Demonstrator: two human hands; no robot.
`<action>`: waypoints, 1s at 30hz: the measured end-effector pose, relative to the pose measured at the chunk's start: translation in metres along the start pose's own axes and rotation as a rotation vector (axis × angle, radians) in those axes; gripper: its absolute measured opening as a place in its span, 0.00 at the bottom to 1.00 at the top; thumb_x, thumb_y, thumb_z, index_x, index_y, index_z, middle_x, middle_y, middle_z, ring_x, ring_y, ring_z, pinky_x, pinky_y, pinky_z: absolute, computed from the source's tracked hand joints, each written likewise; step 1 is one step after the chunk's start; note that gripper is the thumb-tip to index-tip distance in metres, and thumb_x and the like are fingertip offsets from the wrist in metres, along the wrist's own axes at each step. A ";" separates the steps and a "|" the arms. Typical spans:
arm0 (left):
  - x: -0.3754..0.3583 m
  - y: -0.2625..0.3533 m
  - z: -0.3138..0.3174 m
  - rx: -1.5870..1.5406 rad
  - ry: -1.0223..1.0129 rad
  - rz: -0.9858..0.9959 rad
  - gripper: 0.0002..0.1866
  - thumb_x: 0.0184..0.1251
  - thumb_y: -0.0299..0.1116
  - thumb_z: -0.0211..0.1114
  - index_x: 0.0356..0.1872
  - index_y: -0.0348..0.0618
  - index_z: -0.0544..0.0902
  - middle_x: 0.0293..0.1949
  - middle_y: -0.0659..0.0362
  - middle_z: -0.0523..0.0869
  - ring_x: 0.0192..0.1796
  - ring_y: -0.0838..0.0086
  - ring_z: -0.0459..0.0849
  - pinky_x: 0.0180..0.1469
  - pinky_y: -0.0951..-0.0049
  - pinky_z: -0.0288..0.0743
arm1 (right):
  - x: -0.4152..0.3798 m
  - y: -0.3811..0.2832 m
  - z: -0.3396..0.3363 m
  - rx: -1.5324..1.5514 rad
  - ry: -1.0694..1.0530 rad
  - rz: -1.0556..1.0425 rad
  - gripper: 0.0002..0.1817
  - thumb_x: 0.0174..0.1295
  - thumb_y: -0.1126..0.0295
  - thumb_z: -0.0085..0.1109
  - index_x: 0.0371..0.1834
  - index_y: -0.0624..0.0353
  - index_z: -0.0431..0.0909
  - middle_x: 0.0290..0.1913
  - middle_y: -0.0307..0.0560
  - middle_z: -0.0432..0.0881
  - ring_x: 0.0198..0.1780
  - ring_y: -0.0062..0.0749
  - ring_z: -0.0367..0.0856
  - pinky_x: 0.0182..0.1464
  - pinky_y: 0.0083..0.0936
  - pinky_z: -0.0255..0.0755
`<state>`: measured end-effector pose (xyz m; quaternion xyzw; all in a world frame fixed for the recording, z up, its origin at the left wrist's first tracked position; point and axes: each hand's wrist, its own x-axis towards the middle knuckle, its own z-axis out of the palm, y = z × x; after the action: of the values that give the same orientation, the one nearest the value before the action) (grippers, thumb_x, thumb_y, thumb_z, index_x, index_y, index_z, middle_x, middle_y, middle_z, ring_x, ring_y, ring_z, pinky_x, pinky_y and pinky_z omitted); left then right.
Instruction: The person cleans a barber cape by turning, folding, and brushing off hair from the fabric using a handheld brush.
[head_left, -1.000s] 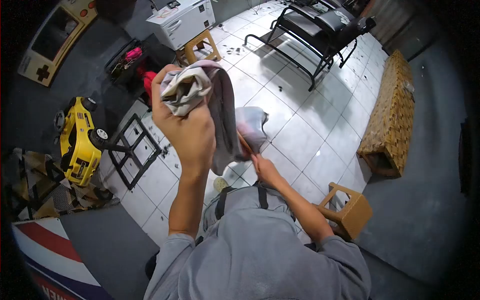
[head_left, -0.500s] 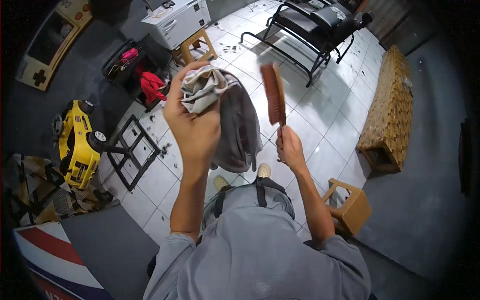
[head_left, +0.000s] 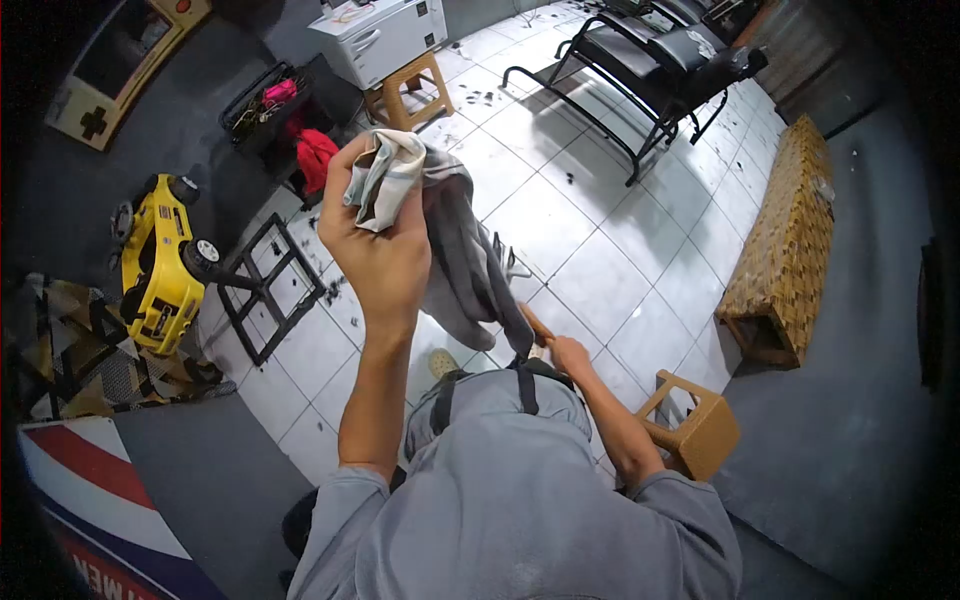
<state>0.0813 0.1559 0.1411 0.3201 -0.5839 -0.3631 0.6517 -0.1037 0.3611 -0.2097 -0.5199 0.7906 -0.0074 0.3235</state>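
Note:
Raised in front of me, my left hand point(head_left: 376, 250) is closed around the bunched top of a grey cloth point(head_left: 458, 235). A pale, rolled fold sticks out above the fingers, and the rest hangs down to the right in loose folds. Lower and closer to my body, my right hand point(head_left: 571, 358) grips a brush by its wooden handle point(head_left: 534, 321). The brush's bristle end is hidden behind the hanging cloth, whose lower tip overlaps the handle in this view.
Dark clumps lie scattered on the white tiled floor point(head_left: 560, 225). At left are a yellow toy car point(head_left: 160, 265) and a black metal frame point(head_left: 268, 290). A black padded chair point(head_left: 630, 60) stands ahead; a woven bench point(head_left: 778, 245) and a tan stool point(head_left: 705, 425) are at right.
My right hand has swung down toward my body, taking the brush from upright beside the cloth to behind it. The cloth hangs narrower, and my left hand has shifted slightly left.

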 end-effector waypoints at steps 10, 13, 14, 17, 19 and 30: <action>0.004 -0.006 0.009 0.168 -0.089 0.105 0.12 0.58 0.16 0.59 0.43 0.36 0.74 0.37 0.62 0.79 0.40 0.82 0.77 0.45 0.83 0.71 | -0.036 -0.032 -0.111 -0.314 -0.015 -0.505 0.10 0.53 0.60 0.58 0.36 0.50 0.80 0.26 0.47 0.80 0.31 0.45 0.79 0.32 0.36 0.72; -0.006 -0.002 0.011 0.147 -0.136 0.019 0.11 0.57 0.16 0.59 0.42 0.36 0.75 0.37 0.62 0.78 0.39 0.82 0.77 0.45 0.83 0.70 | -0.066 -0.117 -0.180 -0.154 0.383 -0.864 0.09 0.54 0.66 0.55 0.38 0.52 0.79 0.21 0.44 0.74 0.25 0.38 0.76 0.27 0.31 0.70; -0.010 0.002 0.009 0.170 -0.158 0.020 0.12 0.57 0.16 0.59 0.42 0.36 0.74 0.37 0.62 0.78 0.40 0.82 0.76 0.46 0.83 0.69 | -0.070 -0.138 -0.198 -0.099 0.481 -0.935 0.09 0.55 0.69 0.54 0.38 0.54 0.77 0.18 0.43 0.72 0.23 0.37 0.75 0.25 0.31 0.69; -0.023 0.027 0.004 0.150 -0.172 0.089 0.16 0.50 0.14 0.57 0.42 0.37 0.73 0.36 0.61 0.76 0.38 0.82 0.74 0.44 0.83 0.67 | -0.056 -0.171 -0.222 0.075 0.891 -1.006 0.11 0.51 0.70 0.58 0.38 0.58 0.77 0.15 0.40 0.67 0.17 0.33 0.71 0.18 0.28 0.66; -0.025 0.035 -0.006 0.104 -0.147 0.116 0.18 0.49 0.12 0.54 0.43 0.37 0.72 0.37 0.61 0.75 0.38 0.82 0.73 0.45 0.84 0.65 | -0.031 -0.180 -0.217 0.175 1.098 -1.084 0.13 0.50 0.69 0.61 0.38 0.60 0.76 0.15 0.41 0.66 0.16 0.32 0.70 0.16 0.27 0.64; 0.022 0.073 -0.030 -0.373 0.219 0.142 0.12 0.64 0.23 0.56 0.47 0.38 0.68 0.39 0.57 0.75 0.40 0.73 0.80 0.44 0.66 0.83 | 0.067 0.002 0.009 -0.174 0.245 -0.195 0.09 0.54 0.65 0.52 0.25 0.57 0.79 0.26 0.55 0.79 0.29 0.50 0.80 0.30 0.44 0.72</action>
<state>0.1192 0.1760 0.2105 0.1899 -0.4534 -0.3809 0.7831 -0.1178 0.3099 -0.2509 -0.6153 0.7676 -0.0335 0.1762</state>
